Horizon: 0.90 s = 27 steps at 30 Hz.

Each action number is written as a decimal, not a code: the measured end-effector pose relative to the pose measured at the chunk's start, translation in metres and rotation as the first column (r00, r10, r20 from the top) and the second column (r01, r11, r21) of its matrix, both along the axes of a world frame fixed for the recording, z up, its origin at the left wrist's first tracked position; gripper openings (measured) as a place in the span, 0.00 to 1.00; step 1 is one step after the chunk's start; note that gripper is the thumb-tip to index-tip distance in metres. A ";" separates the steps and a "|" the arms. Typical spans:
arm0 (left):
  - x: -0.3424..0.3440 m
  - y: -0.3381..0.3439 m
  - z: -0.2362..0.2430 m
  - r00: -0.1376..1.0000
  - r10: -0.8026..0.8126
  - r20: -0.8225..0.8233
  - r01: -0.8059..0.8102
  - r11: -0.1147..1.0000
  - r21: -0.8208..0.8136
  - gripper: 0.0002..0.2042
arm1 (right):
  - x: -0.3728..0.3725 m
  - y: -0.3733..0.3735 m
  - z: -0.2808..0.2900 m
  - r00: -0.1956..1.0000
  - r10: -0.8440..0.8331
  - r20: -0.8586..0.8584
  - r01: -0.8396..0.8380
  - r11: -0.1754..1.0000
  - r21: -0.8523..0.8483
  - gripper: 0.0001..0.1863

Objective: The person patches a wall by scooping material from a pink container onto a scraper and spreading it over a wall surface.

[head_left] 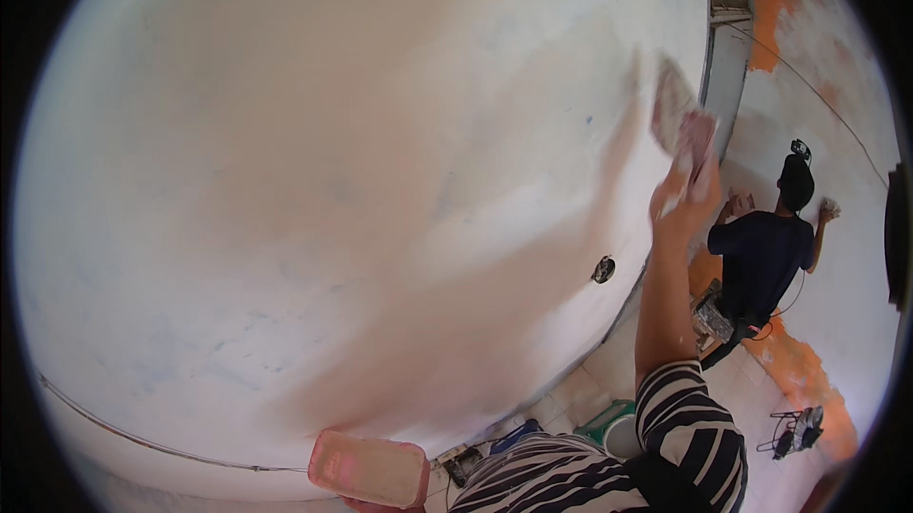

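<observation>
My right hand [687,192] is raised against the white plastered wall [333,180] and grips a flat putty trowel [677,114], its blade smeared pinkish white and pressed to the wall near a corner. At the bottom edge my left hand [380,505] is mostly hidden beneath a flat pink-smeared rectangular board [369,467], which it holds up from below. My striped sleeve [685,437] runs up from the lower edge.
Another person in a dark shirt [761,261] works with both hands on the adjoining wall with orange patches [789,0]. A round hole [603,270] sits in my wall. On the tiled floor lie a green bucket [613,427], tools [466,464] and a wire stand [794,432].
</observation>
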State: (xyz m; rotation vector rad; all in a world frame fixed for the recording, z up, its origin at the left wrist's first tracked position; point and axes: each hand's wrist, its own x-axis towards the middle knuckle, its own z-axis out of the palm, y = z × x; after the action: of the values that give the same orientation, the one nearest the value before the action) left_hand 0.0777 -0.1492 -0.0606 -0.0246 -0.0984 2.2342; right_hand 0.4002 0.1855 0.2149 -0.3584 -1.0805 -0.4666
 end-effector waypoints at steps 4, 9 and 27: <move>0.011 0.017 -0.001 0.895 0.059 -0.443 -0.184 0.953 -0.243 0.31 | 0.030 0.049 -0.002 1.000 0.007 0.011 -0.004 0.962 -0.273 0.17; 0.016 0.017 -0.003 0.909 -0.008 -0.417 -0.091 0.972 -0.216 0.31 | 0.003 0.028 -0.067 0.933 -0.094 0.347 0.136 0.986 -0.098 0.17; 0.095 0.047 0.017 0.961 0.004 -0.276 0.021 0.996 0.087 0.17 | 0.107 0.044 -0.011 0.997 -0.072 -0.017 0.066 0.973 -0.222 0.20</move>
State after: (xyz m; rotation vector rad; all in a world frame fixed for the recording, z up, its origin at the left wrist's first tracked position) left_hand 0.1727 -0.1025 -0.0441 0.3345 -0.0457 2.1993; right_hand 0.5071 0.2295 0.2040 -0.5986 -1.1010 -0.4030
